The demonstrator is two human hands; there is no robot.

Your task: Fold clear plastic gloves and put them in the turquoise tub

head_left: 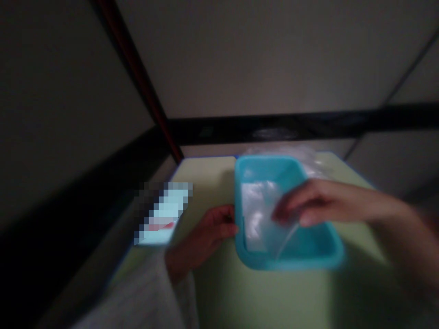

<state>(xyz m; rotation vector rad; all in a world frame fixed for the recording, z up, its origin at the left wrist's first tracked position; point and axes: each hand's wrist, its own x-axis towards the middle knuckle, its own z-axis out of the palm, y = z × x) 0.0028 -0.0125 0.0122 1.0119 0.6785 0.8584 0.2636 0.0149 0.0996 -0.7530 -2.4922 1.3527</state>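
Observation:
A turquoise basket point(291, 262) stands on the pale green table, with flat clear plastic bags point(255, 219) lying inside it. My left hand point(216, 226) grips the basket's left rim between thumb and fingers. Over the basket's inside is my right hand point(308, 203), its fingers blurred and pinched on a clear plastic bag point(283, 237) whose edge slants down toward the near wall of the basket.
More clear plastic point(313, 160) lies behind the basket at the far end of the table point(212, 176). At the table's left edge is a bright, pixelated flat object point(168, 214). A wall with a dark band stands beyond.

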